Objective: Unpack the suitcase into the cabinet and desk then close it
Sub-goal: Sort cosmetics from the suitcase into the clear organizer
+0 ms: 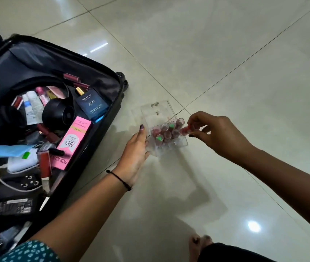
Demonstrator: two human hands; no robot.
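Suitcase (37, 57) is seen lying open on the tiled floor (226, 63) at the left, crowded with cosmetics, among them a blue perfume box (91, 104) and a pink carton (74, 142). So loaded, it is judged heavy, and its stiff shell would best be taken by the rim when it is closed. Just beside it a clear organizer (156, 112) stands on the floor, part filled with upright tubes (166, 132). The organizer is judged light, rigid, slick and easily tipped, so it should be carried level by its side walls. Its near wall is gripped by the left hand (134, 154), thumb laid along the plastic, forearm stretched forward. A lipstick (185, 130) is pinched in the fingertips of the right hand (216, 133), wrist bent, over the organizer's right edge.
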